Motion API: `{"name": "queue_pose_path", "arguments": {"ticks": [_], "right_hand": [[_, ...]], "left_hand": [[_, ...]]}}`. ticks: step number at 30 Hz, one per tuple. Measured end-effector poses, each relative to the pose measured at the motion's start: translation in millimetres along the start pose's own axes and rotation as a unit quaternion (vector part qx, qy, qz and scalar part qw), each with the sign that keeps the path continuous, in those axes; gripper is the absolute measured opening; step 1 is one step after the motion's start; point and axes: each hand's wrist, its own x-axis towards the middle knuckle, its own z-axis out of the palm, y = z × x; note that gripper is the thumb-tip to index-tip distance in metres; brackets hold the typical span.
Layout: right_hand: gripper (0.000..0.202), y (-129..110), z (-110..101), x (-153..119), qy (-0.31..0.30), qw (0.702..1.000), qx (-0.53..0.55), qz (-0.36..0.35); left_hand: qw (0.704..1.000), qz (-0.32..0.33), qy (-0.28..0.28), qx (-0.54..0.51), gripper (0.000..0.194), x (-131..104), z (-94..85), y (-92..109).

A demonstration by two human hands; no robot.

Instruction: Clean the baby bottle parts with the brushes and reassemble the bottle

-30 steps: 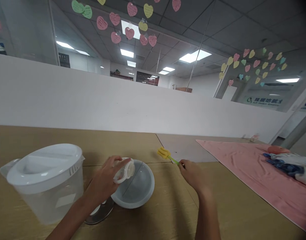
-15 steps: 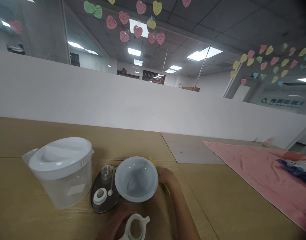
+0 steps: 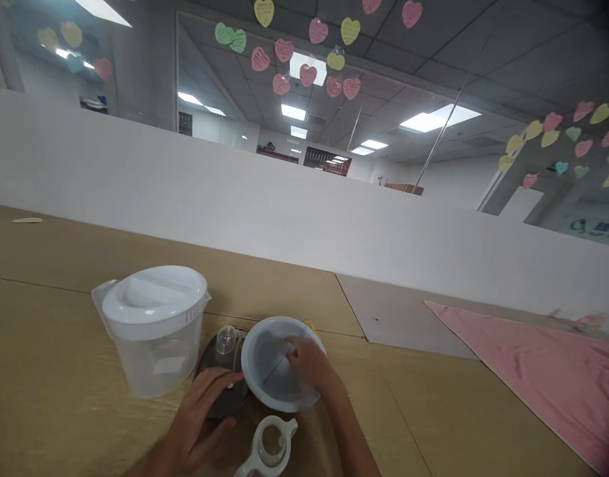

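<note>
A pale blue-white bowl (image 3: 257,354) stands in front of me. My right hand (image 3: 307,361) is over it, fingers drawn together at the upper end of a thin dark rod (image 3: 274,372) that slants into the bowl. My left hand (image 3: 205,407) reaches over the dark oval tray (image 3: 209,361) with fingers stretched and thumb apart. It hides much of the tray. A small clear cup (image 3: 226,339) stands at the tray's far end, beside a partly hidden white spoon (image 3: 236,344). Nearer me lies a white egg separator (image 3: 284,427) with a round cup, a handle and a lug.
A clear pitcher with a white lid (image 3: 155,305) stands left of the tray. Something yellow (image 3: 311,327) shows behind the bowl. Pink cloth (image 3: 527,358) covers the table's right side. A white partition (image 3: 284,218) runs along the back, with glass above.
My right hand has moved from the bowl's right side to over its inside. My left hand has come forward over the tray, covering the white round piece there. The view has shifted left.
</note>
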Motion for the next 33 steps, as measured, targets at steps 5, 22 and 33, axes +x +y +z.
{"name": "queue_pose_path", "arguments": {"ticks": [5,22,33], "right_hand": [[0.030,1,19,8,-0.043,0.998,-0.041,0.010],[0.024,-2,-25,-11,0.028,0.999,-0.016,0.011],[0.029,-8,-47,-31,0.066,0.998,0.002,0.009]], "left_hand": [[0.991,0.032,-0.054,0.116,0.049,18,-13.6,-4],[0.979,0.046,-0.029,0.195,0.028,13,1.9,-14],[0.949,0.082,-0.057,0.299,0.032,7,9.6,-7]]}}
